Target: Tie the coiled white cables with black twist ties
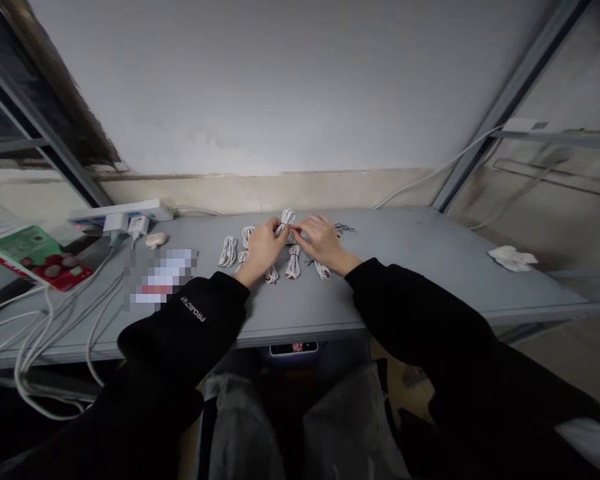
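My left hand (263,245) and my right hand (320,243) meet at the middle of a grey table (420,267). Their fingertips pinch a coiled white cable (285,223) from both sides. Several more white cable coils (293,262) lie side by side around and below my hands, each with a reddish end. A small tangle of thin black wires (344,229) lies just beyond my right hand's fingers.
At the back left, a white power strip (120,212) holds white plug adapters, and white cables (45,333) trail over the table's left edge. A green-and-red package (35,257) sits at far left. A crumpled white tissue (513,259) lies at right. A wall stands behind.
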Demonstrator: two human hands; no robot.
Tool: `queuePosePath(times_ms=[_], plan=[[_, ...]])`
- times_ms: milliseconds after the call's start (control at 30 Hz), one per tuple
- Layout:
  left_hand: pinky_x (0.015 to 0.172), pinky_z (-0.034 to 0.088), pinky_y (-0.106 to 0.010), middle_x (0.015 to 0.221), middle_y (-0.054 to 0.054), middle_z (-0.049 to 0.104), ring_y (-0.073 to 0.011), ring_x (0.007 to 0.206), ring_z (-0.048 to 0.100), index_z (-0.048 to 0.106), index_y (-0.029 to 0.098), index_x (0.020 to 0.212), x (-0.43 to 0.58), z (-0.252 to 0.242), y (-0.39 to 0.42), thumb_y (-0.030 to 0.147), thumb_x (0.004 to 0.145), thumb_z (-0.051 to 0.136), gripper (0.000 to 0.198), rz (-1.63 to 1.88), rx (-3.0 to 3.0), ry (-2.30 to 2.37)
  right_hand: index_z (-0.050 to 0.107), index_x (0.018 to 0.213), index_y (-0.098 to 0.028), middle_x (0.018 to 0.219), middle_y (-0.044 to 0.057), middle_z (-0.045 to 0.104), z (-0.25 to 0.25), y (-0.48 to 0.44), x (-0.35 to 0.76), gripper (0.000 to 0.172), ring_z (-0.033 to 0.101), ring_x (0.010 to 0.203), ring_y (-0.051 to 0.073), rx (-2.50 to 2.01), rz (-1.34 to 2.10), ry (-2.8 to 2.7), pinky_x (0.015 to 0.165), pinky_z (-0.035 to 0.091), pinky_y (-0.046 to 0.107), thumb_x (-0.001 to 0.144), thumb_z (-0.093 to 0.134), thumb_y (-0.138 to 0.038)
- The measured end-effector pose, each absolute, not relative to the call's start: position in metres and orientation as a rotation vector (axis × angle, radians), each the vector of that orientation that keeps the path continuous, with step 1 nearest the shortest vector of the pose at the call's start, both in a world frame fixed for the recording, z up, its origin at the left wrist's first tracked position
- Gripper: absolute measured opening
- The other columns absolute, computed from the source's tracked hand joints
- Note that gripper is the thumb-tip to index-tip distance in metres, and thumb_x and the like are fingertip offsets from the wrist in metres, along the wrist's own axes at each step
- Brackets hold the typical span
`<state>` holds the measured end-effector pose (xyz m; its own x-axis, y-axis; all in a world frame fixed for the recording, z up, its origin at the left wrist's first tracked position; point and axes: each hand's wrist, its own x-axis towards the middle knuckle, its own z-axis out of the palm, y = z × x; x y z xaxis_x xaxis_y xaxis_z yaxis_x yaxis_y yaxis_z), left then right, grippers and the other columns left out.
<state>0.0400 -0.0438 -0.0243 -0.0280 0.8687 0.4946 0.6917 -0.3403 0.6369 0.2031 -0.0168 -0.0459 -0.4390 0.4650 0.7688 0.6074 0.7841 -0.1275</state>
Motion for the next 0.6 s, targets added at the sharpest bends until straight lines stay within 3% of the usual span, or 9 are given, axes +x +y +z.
queuePosePath(times_ms=[333,600], plan=[[0.059,0.029,-0.029,0.056,0.001,0.048,-0.0159,0.059,0.044,0.048,0.021,0.059,0.0374,-0.0311,-0.0343,0.032,0.093,0.05,0.035,1.265,2.005,1.469,0.068,0.105,-0.024,0.102,0.008,0.07,-0.0451,-0.0098,0.2089,0.023,0.06,0.099,0.025,-0.765,-0.142,-2.149,0.088,0.045,0.041,0.102,0.05,-0.036],[0.059,0.031,-0.028,0.054,0.003,0.044,-0.0136,0.058,0.042,0.047,0.02,0.059,0.0416,-0.0279,-0.0368,0.027,0.092,0.051,0.034,1.297,1.902,1.367,0.066,0.091,-0.021,0.094,0.009,0.067,-0.0445,-0.0133,0.2048,0.024,0.057,0.091,0.024,-0.816,-0.143,-2.068,0.084,0.044,0.039,0.102,0.049,-0.034]])
